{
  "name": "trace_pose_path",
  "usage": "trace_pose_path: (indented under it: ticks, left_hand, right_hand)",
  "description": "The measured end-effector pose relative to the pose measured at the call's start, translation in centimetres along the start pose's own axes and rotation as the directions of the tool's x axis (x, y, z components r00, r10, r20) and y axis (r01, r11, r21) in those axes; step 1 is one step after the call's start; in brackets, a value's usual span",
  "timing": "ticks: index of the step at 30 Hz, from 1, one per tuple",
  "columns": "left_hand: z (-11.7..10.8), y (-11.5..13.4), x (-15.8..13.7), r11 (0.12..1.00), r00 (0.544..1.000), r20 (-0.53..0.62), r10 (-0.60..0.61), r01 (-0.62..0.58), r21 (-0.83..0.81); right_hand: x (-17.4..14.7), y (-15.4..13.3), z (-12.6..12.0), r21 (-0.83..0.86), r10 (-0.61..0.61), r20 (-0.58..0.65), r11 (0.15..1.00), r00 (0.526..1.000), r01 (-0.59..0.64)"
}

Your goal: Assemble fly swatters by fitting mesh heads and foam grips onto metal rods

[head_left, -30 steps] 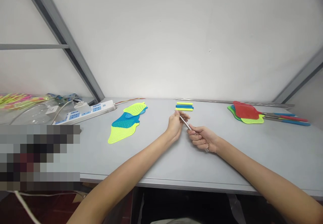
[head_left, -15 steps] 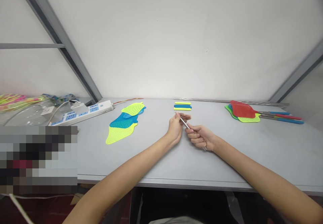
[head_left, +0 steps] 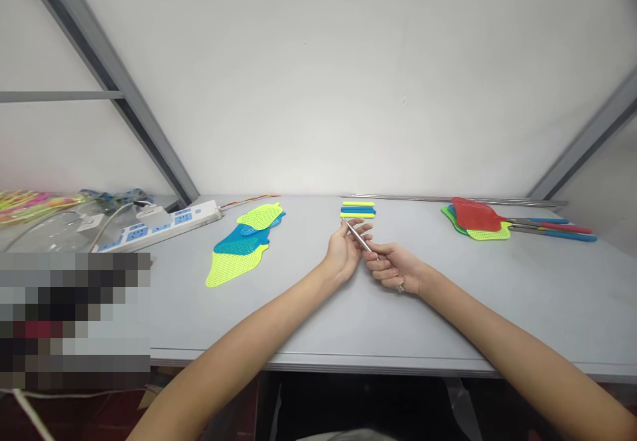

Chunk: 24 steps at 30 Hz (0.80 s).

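A thin silver metal rod slants between my two hands, its far end pointing up and left. My right hand is closed around its lower part, and a short end sticks out below the fingers. My left hand holds the upper part loosely, with the thumb against it and the other fingers partly spread. Just beyond my hands lie yellow and blue handle sleeves. Yellow and blue mesh fly swatter heads overlap on the table to the left.
Fly swatters with red, green and yellow heads are stacked at right. Long metal rods lie along the wall on the grey table. A power strip with plugs and bagged colourful items are at left.
The fingers of my left hand have spread a little along the rod. My right hand keeps its grip. The view has shifted slightly.
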<state>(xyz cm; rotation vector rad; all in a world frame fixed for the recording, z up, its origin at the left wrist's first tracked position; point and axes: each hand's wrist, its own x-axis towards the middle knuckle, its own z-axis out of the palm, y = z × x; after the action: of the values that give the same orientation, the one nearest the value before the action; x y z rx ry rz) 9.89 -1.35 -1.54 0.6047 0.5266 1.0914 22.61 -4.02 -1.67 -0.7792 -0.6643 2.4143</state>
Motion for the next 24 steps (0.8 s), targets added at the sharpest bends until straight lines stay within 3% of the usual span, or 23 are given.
trace_pose_path:
  ticks: [14,24]
  left_hand:
    - [-0.29,-0.91,0.15,0.998,0.998,-0.056,0.031,-0.027,0.065]
    - [0.02,-0.8,-0.12,0.994,0.997,-0.007,0.077,-0.076,0.083]
  right_hand:
    - [0.1,0.1,-0.1,-0.028,-0.045,0.031,0.999,0.999,0.046]
    - [-0.43,-0.47,-0.16,-0.15,-0.135,0.04,0.979,0.99,0.14]
